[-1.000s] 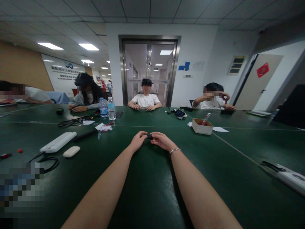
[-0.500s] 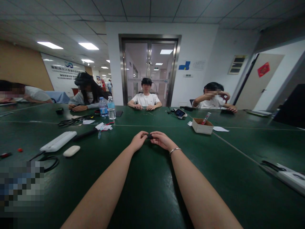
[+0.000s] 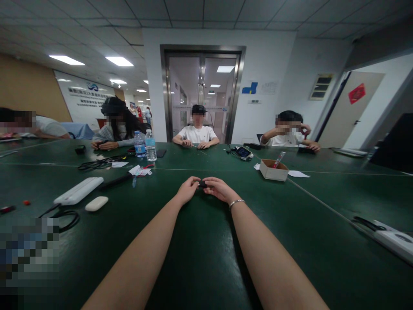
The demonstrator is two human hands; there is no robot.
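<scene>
Both my arms reach out over the dark green table (image 3: 200, 249). Between my fingertips is a small black object (image 3: 202, 184), too small and too covered by the fingers to name. My left hand (image 3: 188, 190) grips its left end with thumb and fingers pinched. On the other end, my right hand (image 3: 219, 188) is closed, fingers curled round it, a silver bracelet at the wrist. My fingers hide most of the object.
To the left lie a white power bank (image 3: 79, 191), a white oval case (image 3: 97, 203) and cables. Further off stand two water bottles (image 3: 150, 146). A small open box (image 3: 273, 170) sits at right, near a white power strip (image 3: 392, 239). Several people sit around the table.
My hands stay almost in place round the small black object, which shows slightly more between the fingertips. The view has shifted very little.
</scene>
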